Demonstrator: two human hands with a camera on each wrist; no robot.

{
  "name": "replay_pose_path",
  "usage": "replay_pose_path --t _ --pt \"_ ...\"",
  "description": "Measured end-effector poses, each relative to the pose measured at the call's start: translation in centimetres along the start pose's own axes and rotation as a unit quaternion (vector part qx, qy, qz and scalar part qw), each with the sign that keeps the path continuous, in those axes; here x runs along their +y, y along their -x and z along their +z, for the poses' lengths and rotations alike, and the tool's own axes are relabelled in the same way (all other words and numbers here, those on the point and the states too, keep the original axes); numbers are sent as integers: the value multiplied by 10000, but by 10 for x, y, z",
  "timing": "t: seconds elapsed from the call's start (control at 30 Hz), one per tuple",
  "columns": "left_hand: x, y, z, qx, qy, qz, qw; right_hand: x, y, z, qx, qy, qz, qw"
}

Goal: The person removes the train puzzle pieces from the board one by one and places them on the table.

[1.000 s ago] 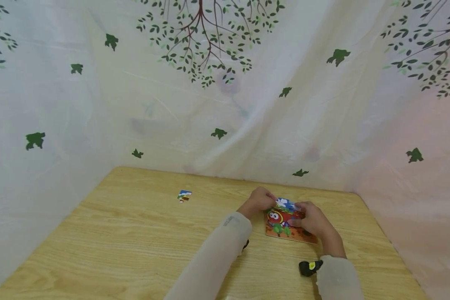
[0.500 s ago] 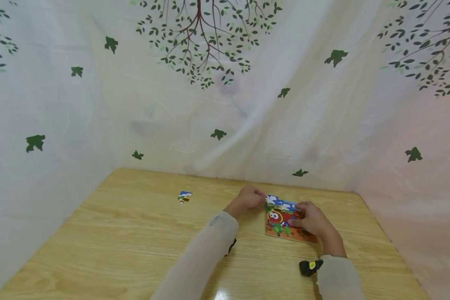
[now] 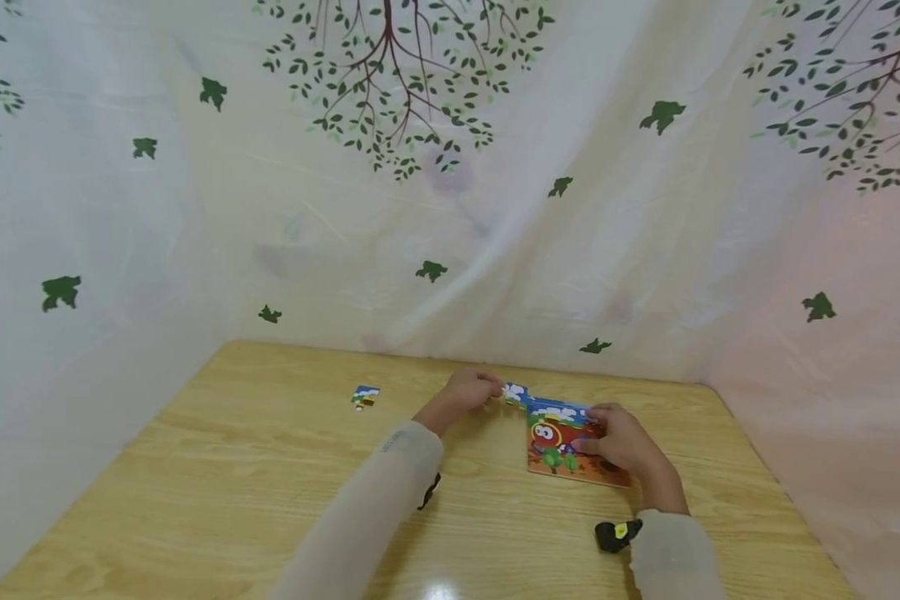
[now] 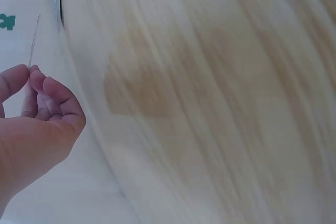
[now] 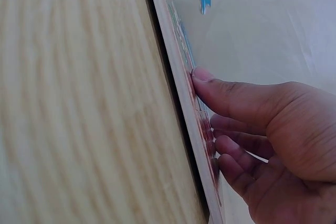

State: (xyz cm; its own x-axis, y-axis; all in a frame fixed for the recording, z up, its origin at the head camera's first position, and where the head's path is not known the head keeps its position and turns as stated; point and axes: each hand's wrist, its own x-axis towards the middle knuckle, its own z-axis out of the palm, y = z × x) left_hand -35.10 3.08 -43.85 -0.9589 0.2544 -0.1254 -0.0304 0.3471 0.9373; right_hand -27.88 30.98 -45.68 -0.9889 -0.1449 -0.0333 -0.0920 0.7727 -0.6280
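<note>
My left hand (image 3: 465, 392) pinches a small jigsaw piece (image 3: 515, 393) printed with blue sky and white cloud. It is just off the upper left corner of a jigsaw puzzle board (image 3: 551, 460), which shows a red cartoon character with big eyes. Seen edge-on in the left wrist view, the piece (image 4: 34, 40) is a thin line between thumb and fingertips. My right hand (image 3: 622, 442) rests on the board's right side and hides part of its picture. In the right wrist view, the thumb and fingertips (image 5: 202, 74) touch the board's face.
Another jigsaw piece (image 3: 365, 397) lies apart on the wooden table (image 3: 232, 467), toward the back left. A pale curtain (image 3: 345, 250) with printed branches and leaves hangs behind the table. A black wrist device (image 3: 618, 535) with a yellow mark is at the right cuff.
My left hand has moved left, taking the cloud piece from over the board's top edge to beyond its left corner. The right hand has stayed on the board.
</note>
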Motion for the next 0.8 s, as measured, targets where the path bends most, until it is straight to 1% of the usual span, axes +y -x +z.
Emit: replay_pose_path --t 0.23,0.43,0.6,0.8 --pt "-9 3 -30 4 180 -28 9998 -1 0 0 63 3 -43 10000" --pt "-18 7 -56 192 -155 -120 9996 -1 1 0 92 -34 5 10000" --pt "-26 9 -74 307 -198 -237 9991 0 2 0 61 -41 -35 10000" --pt "-34 17 -96 368 -209 -149 9990 -1 2 1 41 -104 -28 9999"
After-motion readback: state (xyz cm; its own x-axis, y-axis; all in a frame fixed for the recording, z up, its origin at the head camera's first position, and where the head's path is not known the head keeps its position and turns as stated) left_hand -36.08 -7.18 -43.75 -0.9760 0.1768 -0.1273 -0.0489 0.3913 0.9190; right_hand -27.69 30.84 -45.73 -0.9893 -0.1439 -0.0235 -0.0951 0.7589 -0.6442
